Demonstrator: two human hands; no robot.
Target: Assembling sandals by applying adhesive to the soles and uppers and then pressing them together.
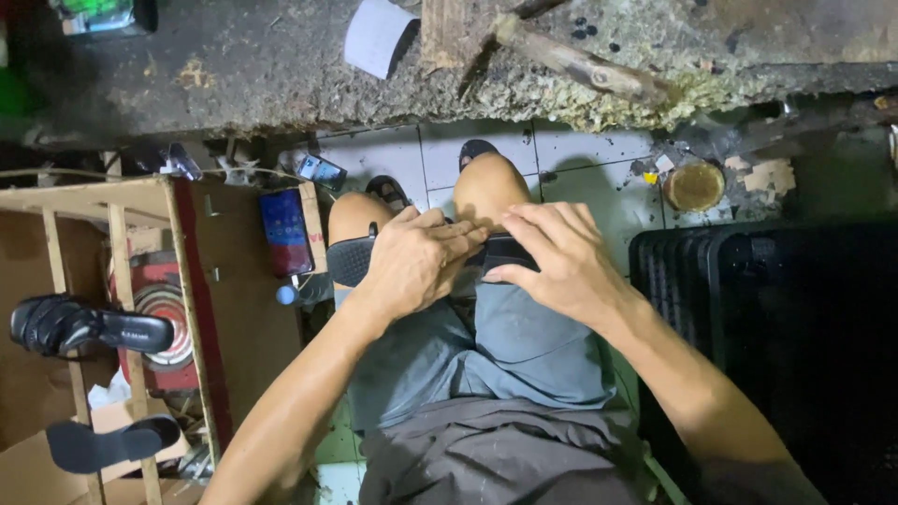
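- Pressing is what's going on here: a black sandal sole point(354, 259) is laid across the knees and both hands are flat on top of it.
- The left hand point(416, 257) is spread over the middle of the sole, fingers closed down onto it and pointing right; the rounded ribbed end sticks out past it to the left.
- The right hand point(554, 257) is set just beside it, fingers pointing left and lying on the dark right-hand part of the piece, thumb tucked under the near edge. Fingertips of the two hands are nearly touching.
- So neither hand is open: both are clamped on the same sole, more pressed down than pinched.
- How far along, as a guess: the piece looks mid-assembly. Whether any strap is on it can't be told, since the hands cover most of it.
- Finished-looking work is parked to the left: a black strappy sandal point(84, 324) on the wooden rack point(117, 201), and a bare black sole point(110, 443) nearer, well apart from the lap.
- A crusty glue-caked workbench point(281, 75) runs along the far side, with a wooden-handled tool point(580, 67) lying on it.
- A round tin point(694, 185) sits on the tiled floor, far right.
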